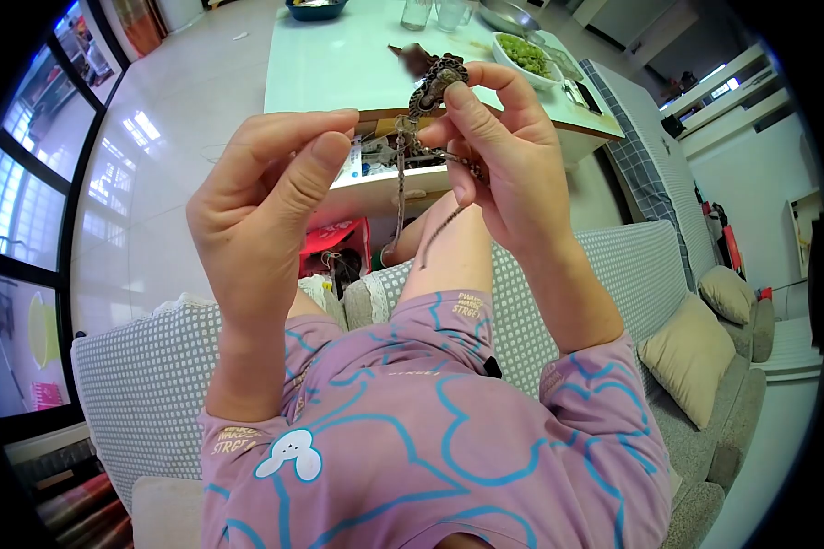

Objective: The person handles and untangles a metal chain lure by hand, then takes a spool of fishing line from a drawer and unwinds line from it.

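We wear a loose mauve-pink fabric top (430, 430) printed with wavy bright-blue lines, with a small white, blue-edged, rabbit-like figure (291, 456) on it. Our wide, elbow-length mauve sleeves (604, 403) and matching mauve fabric shorts (439, 320) repeat the blue lines and carry pale-yellow block lettering (471, 306). Our left hand (270, 188) and right hand (508, 151) are bare.

"STRGE" can be read near the cuff edge of the left sleeve (247, 441) and near the right-leg hem of the shorts (449, 320); lines above only partly legible.
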Motion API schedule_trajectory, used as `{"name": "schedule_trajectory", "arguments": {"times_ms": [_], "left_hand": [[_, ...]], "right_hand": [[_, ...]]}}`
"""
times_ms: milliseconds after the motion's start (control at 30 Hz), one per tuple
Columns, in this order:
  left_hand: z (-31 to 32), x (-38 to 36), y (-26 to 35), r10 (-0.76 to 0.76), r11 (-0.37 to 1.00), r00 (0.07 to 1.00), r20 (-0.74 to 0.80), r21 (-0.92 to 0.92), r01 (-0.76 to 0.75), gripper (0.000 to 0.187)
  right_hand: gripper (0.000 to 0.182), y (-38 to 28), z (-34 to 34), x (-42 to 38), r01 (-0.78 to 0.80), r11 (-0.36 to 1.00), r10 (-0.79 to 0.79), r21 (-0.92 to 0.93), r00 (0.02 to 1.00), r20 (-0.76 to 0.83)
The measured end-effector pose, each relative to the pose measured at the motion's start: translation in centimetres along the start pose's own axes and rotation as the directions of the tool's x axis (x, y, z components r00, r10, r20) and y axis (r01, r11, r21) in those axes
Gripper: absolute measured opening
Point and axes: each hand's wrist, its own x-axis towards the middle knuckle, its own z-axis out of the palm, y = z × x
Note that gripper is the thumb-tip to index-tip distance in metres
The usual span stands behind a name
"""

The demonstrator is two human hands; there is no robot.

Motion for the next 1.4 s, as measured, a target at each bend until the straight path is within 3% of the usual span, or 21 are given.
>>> {"name": "schedule_trajectory", "arguments": {"times_ms": [67,200,267,400,467,600,667,700,833,900,1033,1100,1133,1200,1267,1367,1400], "left_hand": [[-0.2,0.1,-0.2,0.087,0.993,0.996,0.001,0.081,-0.087,0.014],[-0.8,-0.1,0.4,0.011,0.995,0.999,-0.039,0.098,-0.007,0.016],[-1.3,0.0,-0.1,0.116,0.983,0.992,-0.055,0.151,-0.107,0.021],[-2.2,-0.3,0.2,0.144,0.980,0.988,-0.050,0.147,-0.135,0.023],[-3.5,-0.5,0.1,0.158,0.955,0.985,0.062,0.246,-0.169,0.033],[-5.9,-0.7,-0.6,0.236,0.939,0.958,0.163,0.214,-0.268,0.050],[-6.4,-0.7,-0.5,0.254,0.920,0.965,-0.062,0.323,-0.221,0.060],[-6.5,-0.6,-0.3,0.250,0.934,0.950,-0.188,0.304,-0.186,0.048],[-5.2,0.5,-0.7,0.188,0.974,0.943,-0.274,0.177,-0.143,0.032],[-3.1,0.9,0.1,0.078,0.992,0.990,-0.115,0.106,-0.066,0.020],[-0.7,1.8,0.4,-0.084,0.995,0.996,-0.005,0.047,0.085,0.026],[-0.6,2.7,0.6,-0.239,0.967,0.960,0.146,0.125,0.222,0.029],[-0.7,3.1,0.3,-0.238,0.967,0.961,0.145,0.125,0.220,0.029],[-0.8,3.8,-0.2,-0.258,0.964,0.920,0.295,0.019,0.265,0.027],[-0.9,4.5,0.0,-0.267,0.963,0.920,0.287,0.052,0.263,0.026],[-0.9,5.4,0.5,-0.240,0.969,0.940,0.241,0.120,0.217,0.023],[-0.8,5.5,0.6,-0.204,0.973,0.958,0.201,0.154,0.175,0.021]], "right_hand": [[0.022,-0.1,0.1,-0.1,0.016,1.000,-0.016,-0.021,1.000,-0.013],[0.022,-0.5,0.1,-0.1,0.069,0.993,-0.073,-0.101,0.997,-0.035],[0.022,-0.7,0.2,-0.1,0.081,0.990,-0.085,-0.113,0.996,-0.028],[0.022,-1.1,0.7,-0.2,0.087,0.986,-0.094,-0.143,0.994,-0.047],[0.022,-1.3,0.8,-0.1,0.083,0.985,-0.094,-0.149,0.993,-0.072],[0.022,-1.8,0.4,0.2,0.061,0.988,-0.061,-0.143,0.998,0.003],[0.022,-1.8,0.5,0.3,0.051,0.991,-0.047,-0.126,0.998,0.041],[0.023,-1.9,0.8,0.3,0.047,0.990,-0.043,-0.133,0.998,0.036],[0.023,-1.8,1.5,0.2,0.025,0.990,-0.019,-0.140,0.999,0.046],[0.023,-1.7,2.0,0.2,0.030,0.989,-0.023,-0.143,0.998,0.050],[0.021,-1.5,2.2,0.2,0.029,0.988,-0.016,-0.151,0.996,0.087],[0.021,-1.5,2.4,0.2,0.023,0.987,-0.008,-0.160,0.996,0.088],[0.020,-1.5,2.6,0.1,0.015,0.986,0.000,-0.168,0.996,0.088],[0.021,-1.8,2.9,0.1,0.003,0.984,0.015,-0.177,0.995,0.101],[0.021,-1.8,3.1,0.1,-0.009,0.983,0.031,-0.185,0.993,0.115],[0.024,-0.7,2.7,0.7,0.101,0.986,-0.090,-0.135,0.993,0.083],[0.024,0.0,2.2,1.2,0.286,0.893,-0.281,-0.348,0.957,0.065]]}}
